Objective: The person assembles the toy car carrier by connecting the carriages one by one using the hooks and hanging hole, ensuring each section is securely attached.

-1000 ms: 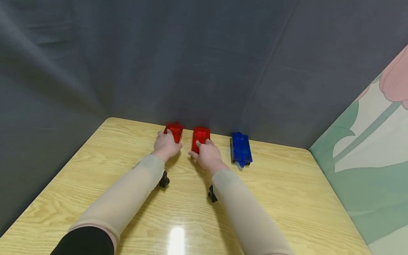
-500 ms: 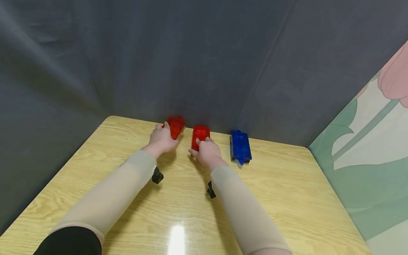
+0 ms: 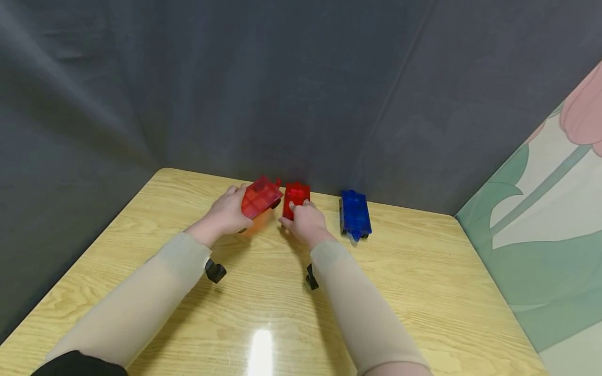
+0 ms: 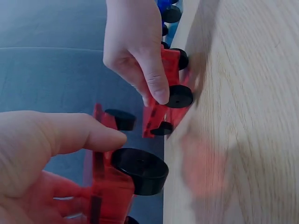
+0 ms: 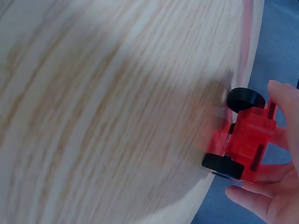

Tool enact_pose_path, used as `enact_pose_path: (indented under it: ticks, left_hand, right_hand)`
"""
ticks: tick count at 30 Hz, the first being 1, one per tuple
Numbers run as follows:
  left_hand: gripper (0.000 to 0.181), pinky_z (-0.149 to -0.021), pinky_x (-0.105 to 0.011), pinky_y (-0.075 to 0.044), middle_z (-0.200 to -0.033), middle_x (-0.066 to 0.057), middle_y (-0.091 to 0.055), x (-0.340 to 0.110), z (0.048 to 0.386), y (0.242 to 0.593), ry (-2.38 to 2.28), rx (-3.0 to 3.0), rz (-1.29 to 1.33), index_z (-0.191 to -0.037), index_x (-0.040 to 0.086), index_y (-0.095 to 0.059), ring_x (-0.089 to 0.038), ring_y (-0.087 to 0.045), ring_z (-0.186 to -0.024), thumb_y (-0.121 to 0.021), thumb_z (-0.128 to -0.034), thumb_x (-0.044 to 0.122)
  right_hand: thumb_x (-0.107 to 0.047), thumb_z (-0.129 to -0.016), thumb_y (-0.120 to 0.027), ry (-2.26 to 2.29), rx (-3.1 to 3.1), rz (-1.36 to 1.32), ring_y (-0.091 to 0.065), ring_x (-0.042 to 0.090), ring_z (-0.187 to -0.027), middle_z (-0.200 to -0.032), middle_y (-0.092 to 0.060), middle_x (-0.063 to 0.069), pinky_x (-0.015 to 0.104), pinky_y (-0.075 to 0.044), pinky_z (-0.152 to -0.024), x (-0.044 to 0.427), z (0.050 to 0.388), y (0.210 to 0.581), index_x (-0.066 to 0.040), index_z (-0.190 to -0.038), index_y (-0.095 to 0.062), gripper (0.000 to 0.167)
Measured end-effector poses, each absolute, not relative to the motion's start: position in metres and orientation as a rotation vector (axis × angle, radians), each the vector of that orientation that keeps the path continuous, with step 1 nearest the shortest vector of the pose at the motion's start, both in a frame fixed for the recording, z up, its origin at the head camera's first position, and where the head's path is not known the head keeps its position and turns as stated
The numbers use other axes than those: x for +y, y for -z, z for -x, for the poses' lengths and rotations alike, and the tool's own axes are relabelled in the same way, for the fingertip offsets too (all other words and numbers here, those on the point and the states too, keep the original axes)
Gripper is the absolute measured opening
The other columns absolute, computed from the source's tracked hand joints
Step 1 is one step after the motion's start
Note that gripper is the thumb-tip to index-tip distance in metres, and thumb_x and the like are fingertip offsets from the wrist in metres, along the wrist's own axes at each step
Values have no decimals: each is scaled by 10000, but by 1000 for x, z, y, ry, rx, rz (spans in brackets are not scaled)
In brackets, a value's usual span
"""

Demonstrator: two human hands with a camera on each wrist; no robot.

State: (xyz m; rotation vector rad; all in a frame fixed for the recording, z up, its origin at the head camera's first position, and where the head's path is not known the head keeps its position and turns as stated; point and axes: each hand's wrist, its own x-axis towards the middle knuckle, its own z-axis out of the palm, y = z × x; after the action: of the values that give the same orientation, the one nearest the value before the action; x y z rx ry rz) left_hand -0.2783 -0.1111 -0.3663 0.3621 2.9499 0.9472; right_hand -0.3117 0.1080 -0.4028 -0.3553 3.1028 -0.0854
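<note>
In the head view my left hand (image 3: 226,211) grips a see-through red toy wagon (image 3: 261,197), raised off the table and tilted. The left wrist view shows my thumb (image 4: 93,133) lying along the side of this wagon, above a black wheel (image 4: 140,170). My right hand (image 3: 307,222) holds a second red toy wagon (image 3: 296,194) by its near end, near the table's back edge. In the right wrist view that wagon (image 5: 250,133) has its black wheels at the table and fingers (image 5: 252,198) around its body. To its right stands a blue toy wagon (image 3: 356,214), touched by neither hand.
The wood-grain table (image 3: 423,292) ends at a dark grey cloth (image 3: 301,94) close behind the wagons. A flower-patterned panel (image 3: 541,209) borders the right side. Black wrist cameras (image 3: 215,271) hang below the sleeves.
My left hand has lifted the left red wagon off the table, tilted it and drawn it slightly towards me. The right hand and its wagon have stayed almost still.
</note>
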Motion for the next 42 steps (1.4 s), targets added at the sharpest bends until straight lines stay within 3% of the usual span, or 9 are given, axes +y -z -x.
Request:
enact_pose_path:
  ticks: [7,16,22,37,42]
  left_hand:
    - [1010,-904,-479,-434,-1456,-208,-396,-123,263,362,-877,2947,-429,-1550,-23,-225,-348,-490,-1097,-762,-705,103]
    - [981,-986,-580,-349,-1466,-195,-424,-136,249,361,-786,2908,-506,-1540,30,-316,-393,-458,-1213,-778,-675,51]
    - [1040,-916,-525,-427,-1470,-173,-416,-140,243,362,-731,2820,-524,-1564,88,-286,-391,-460,-1147,-786,-655,9]
    - [1028,-778,-399,-510,-1485,-119,-400,-144,229,360,-726,2651,-636,-1548,185,-359,-386,-396,-1196,-786,-658,-99]
    - [1020,-879,-470,-491,-1525,-131,-367,-142,224,362,-665,2628,-650,-1541,198,-377,-397,-373,-1268,-778,-659,-121]
  right_hand:
    - [-596,-946,-547,81,3091,343,-356,325,-1401,-1399,-547,119,445,-427,-1039,107,312,403,-206,-1485,-456,672]
    - [-589,-943,-556,83,3100,337,-375,361,-1383,-1453,-482,162,457,-446,-1019,107,312,403,-205,-1484,-467,669]
    - [-567,-961,-544,57,3089,330,-365,317,-1392,-1407,-543,125,429,-445,-1025,108,313,404,-216,-1493,-451,644]
    - [-594,-947,-546,104,3083,335,-326,313,-1420,-1392,-557,107,425,-392,-1072,113,313,405,-219,-1508,-419,686]
    - [-585,-949,-553,126,3081,327,-317,323,-1423,-1399,-548,120,432,-376,-1084,114,312,404,-221,-1511,-412,685]
